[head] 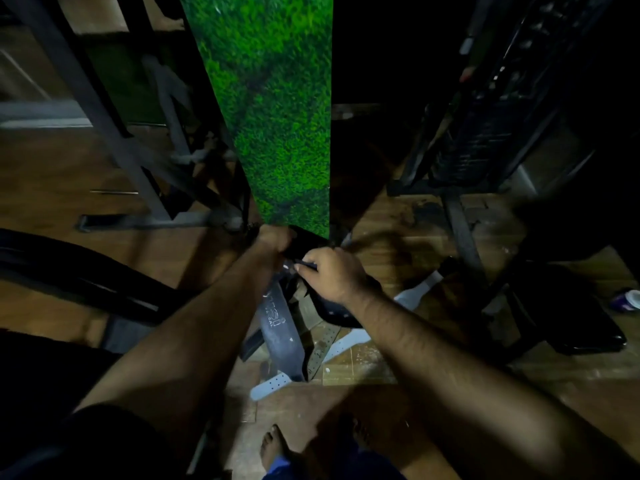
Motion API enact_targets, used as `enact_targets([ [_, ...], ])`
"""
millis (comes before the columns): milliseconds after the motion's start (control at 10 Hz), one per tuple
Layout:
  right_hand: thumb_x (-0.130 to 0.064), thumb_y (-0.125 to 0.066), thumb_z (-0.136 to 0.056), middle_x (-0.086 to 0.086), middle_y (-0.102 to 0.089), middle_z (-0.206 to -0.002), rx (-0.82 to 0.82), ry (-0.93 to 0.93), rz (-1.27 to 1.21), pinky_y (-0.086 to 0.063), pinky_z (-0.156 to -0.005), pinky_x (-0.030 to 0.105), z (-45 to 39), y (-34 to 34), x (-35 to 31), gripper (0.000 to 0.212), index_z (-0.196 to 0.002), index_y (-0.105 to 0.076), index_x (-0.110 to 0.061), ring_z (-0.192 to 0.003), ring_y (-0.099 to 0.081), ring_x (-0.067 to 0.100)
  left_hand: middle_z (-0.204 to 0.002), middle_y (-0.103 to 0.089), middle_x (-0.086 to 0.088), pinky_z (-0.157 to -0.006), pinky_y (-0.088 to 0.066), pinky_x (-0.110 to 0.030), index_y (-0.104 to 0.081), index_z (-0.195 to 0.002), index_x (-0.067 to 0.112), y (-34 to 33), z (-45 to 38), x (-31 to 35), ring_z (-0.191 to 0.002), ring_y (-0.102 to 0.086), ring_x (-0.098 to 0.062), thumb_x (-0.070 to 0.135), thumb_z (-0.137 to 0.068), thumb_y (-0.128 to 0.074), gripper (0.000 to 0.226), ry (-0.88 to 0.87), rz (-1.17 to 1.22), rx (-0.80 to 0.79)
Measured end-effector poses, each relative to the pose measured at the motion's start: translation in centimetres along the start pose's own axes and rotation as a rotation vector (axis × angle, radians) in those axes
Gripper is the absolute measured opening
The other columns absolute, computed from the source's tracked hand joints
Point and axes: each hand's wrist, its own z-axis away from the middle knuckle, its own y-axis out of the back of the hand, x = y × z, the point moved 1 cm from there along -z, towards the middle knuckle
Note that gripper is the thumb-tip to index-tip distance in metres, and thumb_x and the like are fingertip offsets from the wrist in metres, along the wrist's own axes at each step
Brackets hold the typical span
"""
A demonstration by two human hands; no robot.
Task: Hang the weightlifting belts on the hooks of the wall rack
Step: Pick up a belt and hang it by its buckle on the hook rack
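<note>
A dark grey weightlifting belt (282, 327) with pale lettering hangs down from my hands, its lower end near the floor. My left hand (275, 239) is closed around the belt's top end, right at the foot of the green grass-covered pillar (277, 109). My right hand (334, 273) pinches the belt's buckle end just below and to the right. A second black belt (337, 311) hangs under my right wrist. Pale grey perforated straps (270, 384) trail on the floor. Any hook is hidden behind my hands in the dim light.
Grey steel machine frames (114, 133) stand at left, and a dark weight-stack machine (491, 126) at right. A black padded bench (79, 268) lies at left. A white cup (630, 299) sits on the wooden floor at far right. My bare foot (273, 448) is below.
</note>
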Motion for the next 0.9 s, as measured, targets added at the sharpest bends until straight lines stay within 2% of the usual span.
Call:
enact_targets([
  [100, -0.067, -0.048, -0.086, 0.003, -0.062, -0.065, -0.076, -0.293, -0.391, -0.045, -0.055, 0.032, 0.4, -1.6, -1.5, 0.057, -0.07, -0.059, -0.014, -0.066, -0.062, 0.027, -0.076, -0.058, 0.002, -0.068, -0.051, -0.026, -0.052, -0.076, 0.019, 3.1, 0.3, 1.9, -0.069, -0.055, -0.013, 0.006, -0.094, -0.05, 0.023, -0.044, 0.118, -0.027],
  [200, -0.075, -0.043, -0.078, -0.002, -0.057, -0.073, -0.003, -0.483, -0.622, -0.052, -0.071, 0.042, -0.8, -2.7, -2.1, 0.063, -0.086, -0.062, -0.016, -0.073, -0.057, 0.023, -0.057, -0.059, -0.003, -0.052, -0.047, -0.019, -0.055, -0.071, 0.007, 6.1, 1.5, 4.6, -0.056, -0.056, -0.018, -0.009, -0.09, -0.042, 0.028, -0.14, 0.287, 0.06],
  [300, -0.055, -0.05, -0.094, -0.004, -0.051, -0.075, 0.119, -0.501, -0.717, -0.039, -0.068, 0.031, -2.4, 0.2, -5.0, 0.039, -0.096, -0.058, -0.016, -0.084, -0.053, 0.021, -0.071, -0.054, -0.011, -0.058, -0.043, -0.027, -0.06, -0.078, 0.007, 8.9, 2.5, 6.8, -0.061, -0.054, -0.024, -0.002, -0.083, -0.049, 0.014, -0.182, 0.316, 0.14],
  [400, -0.05, -0.05, -0.097, 0.006, -0.06, -0.112, 0.081, -0.529, -1.012, -0.043, -0.085, 0.036, -3.7, 2.6, -8.4, 0.051, -0.129, -0.055, -0.011, -0.105, -0.054, 0.022, -0.061, -0.054, -0.006, -0.058, -0.039, -0.029, -0.056, -0.071, 0.012, 11.4, 4.1, 7.9, -0.057, -0.053, -0.022, 0.008, -0.08, -0.054, 0.01, -0.208, 0.282, 0.167],
  [500, -0.056, -0.047, -0.095, -0.002, -0.055, -0.124, -0.049, -0.586, -1.391, -0.045, -0.074, 0.032, -5.1, 4.2, -10.9, 0.062, -0.138, -0.048, -0.012, -0.103, -0.053, 0.016, -0.061, -0.053, -0.005, -0.06, -0.04, -0.03, -0.057, -0.069, 0.013, 13.2, 5.3, 8.3, -0.061, -0.053, -0.022, 0.009, -0.078, -0.057, 0.01, -0.243, 0.287, 0.193],
  [600, -0.053, -0.055, -0.092, 0.011, -0.069, -0.114, -0.173, -0.665, -1.569, -0.052, -0.074, 0.034, -6.4, 5.0, -12.4, 0.049, -0.114, -0.064, -0.011, -0.091, -0.065, 0.025, -0.073, -0.054, -0.012, -0.064, -0.038, -0.033, -0.059, -0.072, 0.01, 14.7, 5.4, 7.4, -0.071, -0.051, -0.025, 0.018, -0.062, -0.064, 0.014, -0.27, 0.297, 0.125],
  [700, -0.033, -0.059, -0.094, 0.01, -0.073, -0.077, -0.08, -0.641, -1.522, -0.051, -0.074, 0.035, -7.2, 5.1, -13.1, 0.027, -0.085, -0.069, -0.01, -0.081, -0.067, 0.031, -0.085, -0.059, -0.013, -0.074, -0.043, -0.036, -0.063, -0.08, 0.012, 15.1, 5.9, 6.3, -0.08, -0.056, -0.025, 0.029, -0.064, -0.064, 0.024, -0.254, 0.203, 0.056],
  [800, -0.018, -0.067, -0.089, 0.011, -0.075, -0.09, 0.047, -0.437, -1.363, -0.054, -0.07, 0.032, -6.6, 6.0, -13.5, 0.017, -0.098, -0.073, -0.006, -0.087, -0.072, 0.031, -0.098, -0.073, -0.006, -0.082, -0.053, -0.034, -0.076, -0.092, 0.012, 15.0, 6.2, 6.8, -0.087, -0.068, -0.026, 0.042, -0.073, -0.069, 0.036, -0.201, 0.136, -0.038],
  [900, -0.014, -0.069, -0.088, 0.012, -0.074, -0.093, 0.059, -0.178, -1.228, -0.055, -0.077, 0.034, -5.3, 7.2, -13.9, 0.021, -0.106, -0.07, -0.003, -0.082, -0.071, 0.023, -0.103, -0.076, -0.012, -0.088, -0.055, -0.04, -0.076, -0.101, 0.008, 13.9, 7.2, 9.8, -0.088, -0.073, -0.028, 0.045, -0.081, -0.07, 0.042, -0.249, 0.135, -0.07],
])
